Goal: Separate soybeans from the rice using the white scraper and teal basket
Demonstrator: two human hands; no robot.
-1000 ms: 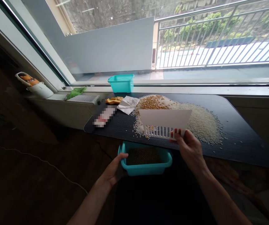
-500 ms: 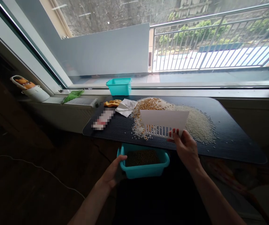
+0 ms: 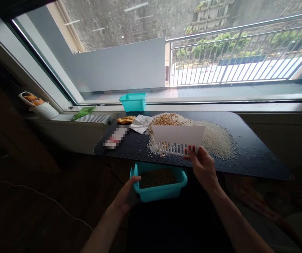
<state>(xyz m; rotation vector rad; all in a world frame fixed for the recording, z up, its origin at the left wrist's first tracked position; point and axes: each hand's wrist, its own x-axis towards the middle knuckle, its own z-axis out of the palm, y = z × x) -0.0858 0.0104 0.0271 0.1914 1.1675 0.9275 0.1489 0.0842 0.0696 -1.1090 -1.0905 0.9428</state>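
Observation:
My left hand point(image 3: 126, 195) grips the left rim of a turquoise plastic basin point(image 3: 158, 194), held just below the table's front edge. A layer of small brownish grains point(image 3: 158, 177) covers its bottom. In my right hand point(image 3: 202, 167) is a white slotted sheet point(image 3: 178, 134), its row of narrow slots along the lower edge, with my fingers closed on its lower right corner. Behind and partly hidden by the sheet, yellow kernels point(image 3: 168, 118) lie mixed with white rice. A larger heap of white rice point(image 3: 216, 140) spreads to the right.
On the dark table point(image 3: 253, 147), a white paper point(image 3: 141, 123), an orange-yellow cloth-like item point(image 3: 126, 119) and a blurred-out packet point(image 3: 116, 137) lie to the left. A second turquoise basin point(image 3: 133, 102) stands by the window. A radiator point(image 3: 85, 128) is at the left.
The view has shifted slightly, so the whole scene sits a little differently. My hands keep their hold on the basin and the slotted sheet; the sheet is slightly further left in view.

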